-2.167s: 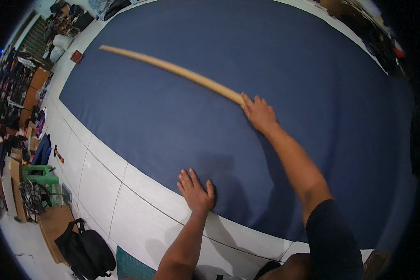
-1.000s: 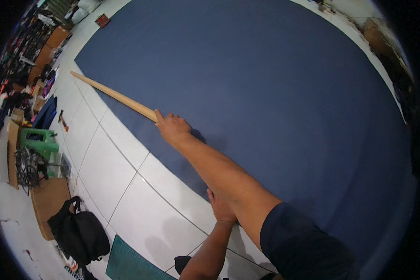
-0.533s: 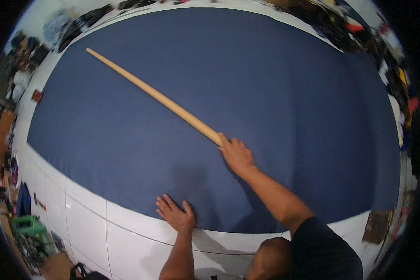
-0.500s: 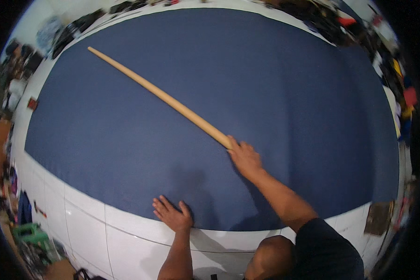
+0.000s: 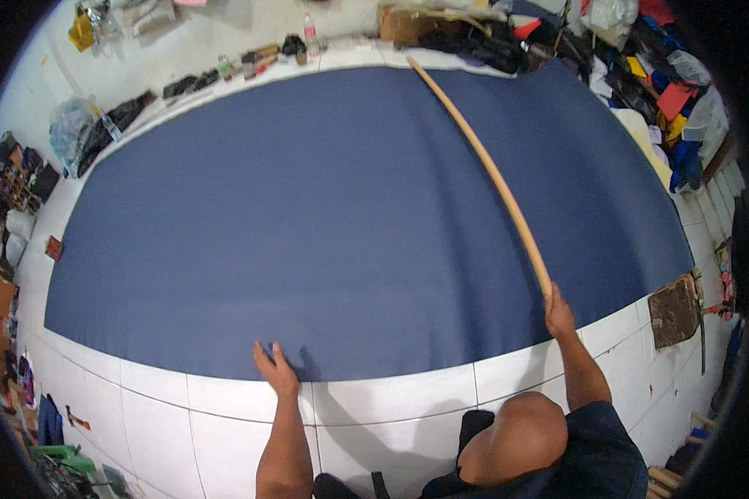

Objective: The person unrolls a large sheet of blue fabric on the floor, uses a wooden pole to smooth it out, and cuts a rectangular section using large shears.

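A large dark blue cloth [image 5: 250, 224] lies spread on the white tiled floor, with soft creases in its right part. Across that right part slants a long pale wooden pole [image 5: 508, 195]; its far tip reaches the cloth's back edge. My right hand [image 5: 560, 316] is closed around the pole's near end, close to the front right edge of the cloth. Over the cloth's front edge, left of centre, is my left hand [image 5: 277, 370], fingers apart and holding nothing. Whether it touches the cloth, I cannot tell.
A brown square board [image 5: 674, 312] lies beside the cloth's right front corner. Piled fabrics and plastic bags [image 5: 682, 100] fill the far right. Along the back wall stand a bottle [image 5: 310, 33] and small items. A green thing [image 5: 62, 457] sits at lower left.
The pole has swung from the left side of the cloth to the right, in my right hand, which moved right and nearer. My left hand has shifted slightly left. The view has tilted farther up.
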`<move>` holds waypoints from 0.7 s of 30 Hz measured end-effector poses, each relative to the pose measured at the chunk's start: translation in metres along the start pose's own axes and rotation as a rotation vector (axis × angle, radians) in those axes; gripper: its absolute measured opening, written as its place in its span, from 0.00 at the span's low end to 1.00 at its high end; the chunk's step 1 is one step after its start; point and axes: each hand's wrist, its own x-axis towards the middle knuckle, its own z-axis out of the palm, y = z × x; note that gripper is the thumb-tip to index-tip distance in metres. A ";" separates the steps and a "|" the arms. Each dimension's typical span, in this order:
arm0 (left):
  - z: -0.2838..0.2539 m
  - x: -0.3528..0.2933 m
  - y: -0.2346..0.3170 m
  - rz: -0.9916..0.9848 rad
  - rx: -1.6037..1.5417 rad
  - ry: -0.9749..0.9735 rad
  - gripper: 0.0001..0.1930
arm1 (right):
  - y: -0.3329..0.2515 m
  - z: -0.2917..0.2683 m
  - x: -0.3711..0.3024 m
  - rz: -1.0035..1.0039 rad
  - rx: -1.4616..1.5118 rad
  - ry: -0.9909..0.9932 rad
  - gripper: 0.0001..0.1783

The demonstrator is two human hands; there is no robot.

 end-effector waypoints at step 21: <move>-0.008 -0.053 0.027 -0.639 -0.422 0.333 0.43 | -0.195 0.091 -0.206 -1.038 0.218 -0.531 0.33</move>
